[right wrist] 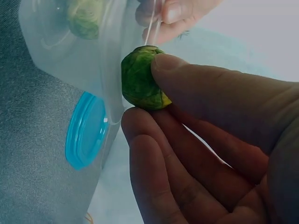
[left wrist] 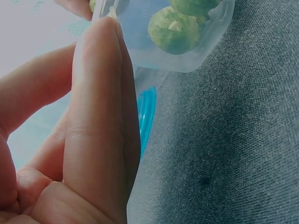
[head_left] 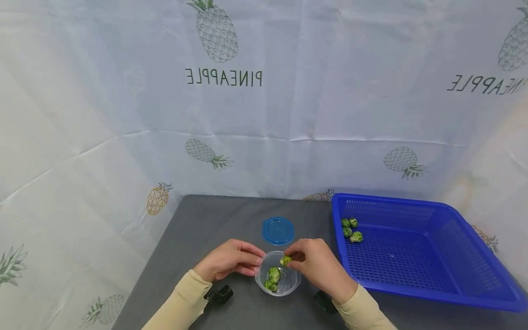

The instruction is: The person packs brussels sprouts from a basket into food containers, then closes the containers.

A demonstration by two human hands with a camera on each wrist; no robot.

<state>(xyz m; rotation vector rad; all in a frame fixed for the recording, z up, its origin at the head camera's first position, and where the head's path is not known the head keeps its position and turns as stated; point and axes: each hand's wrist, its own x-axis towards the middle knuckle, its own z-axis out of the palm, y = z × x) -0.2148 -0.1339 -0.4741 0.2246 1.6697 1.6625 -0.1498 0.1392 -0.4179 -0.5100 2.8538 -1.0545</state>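
Observation:
A clear plastic container (head_left: 294,285) stands low over the grey table, with two Brussels sprouts (head_left: 274,274) inside it. My left hand (head_left: 234,261) pinches its left rim between thumb and fingers. Over the container's right side, my right hand (head_left: 321,266) holds another Brussels sprout (right wrist: 140,79) between thumb and fingertips. That green sprout is right at the rim in the right wrist view. Just behind the container lies a round blue lid (head_left: 278,230), flat on the table.
To the right sits a large blue plastic basket (head_left: 396,261) with several Brussels sprouts (head_left: 356,237) in its far left corner. A white curtain (head_left: 288,105) printed with pineapples hangs behind the grey table (head_left: 198,224) and along its sides.

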